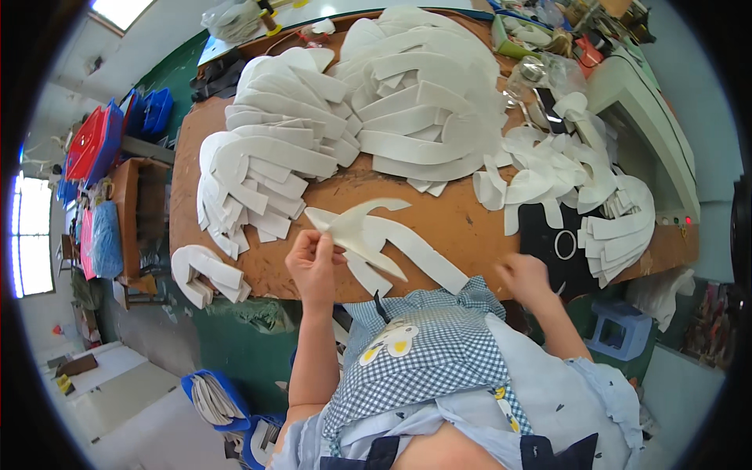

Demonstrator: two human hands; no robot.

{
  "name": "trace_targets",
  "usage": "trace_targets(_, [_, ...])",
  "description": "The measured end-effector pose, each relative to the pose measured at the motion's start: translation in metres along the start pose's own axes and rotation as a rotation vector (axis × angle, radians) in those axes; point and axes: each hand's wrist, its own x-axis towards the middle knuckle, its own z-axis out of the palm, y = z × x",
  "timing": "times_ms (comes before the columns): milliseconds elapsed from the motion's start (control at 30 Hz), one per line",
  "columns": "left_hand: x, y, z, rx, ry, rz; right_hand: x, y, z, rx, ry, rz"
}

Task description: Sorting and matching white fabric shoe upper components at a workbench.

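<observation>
Between the thumb and fingers of my left hand [313, 262] is a white curved piece [356, 231] of thin sheet material, raised and bent so that its arms splay. Under it, at the table's near edge, lies another white U-shaped piece [427, 254], partly covered by the first. My right hand [526, 278] is over the near edge, left of a black mat [552, 254]. Its fingers look curled but are smeared, and whether they hold anything does not show. A white ring [564, 244] lies on the mat.
Large overlapping stacks of white U-shaped pieces [427, 110] cover the far side of the brown table [337, 196]. Looser white pieces [548, 168] and a fanned stack [623, 231] lie at the right, beside a grey machine [650, 133]. A blue stool [619, 329] stands below right.
</observation>
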Motion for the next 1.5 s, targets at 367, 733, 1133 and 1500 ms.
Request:
trace_targets(367, [-0.027,-0.006,0.044,0.223,-0.36,0.049,0.075,-0.135,0.015,1.138,-0.454,-0.244])
trace_targets(733, [0.006,-0.045,-0.059,0.051,0.076,-0.029,0.105,-0.094,0.043,1.415,0.02,0.117])
trace_targets(1133, [0.035,-0.132,-0.13,0.916,0.244,-0.01,0.101,-0.049,0.048,0.706,-0.315,-0.079])
trace_targets(1500, [0.015,-0.172,0.01,0.946,-0.239,0.142,0.1,-0.107,0.058,0.487,-0.572,-0.335])
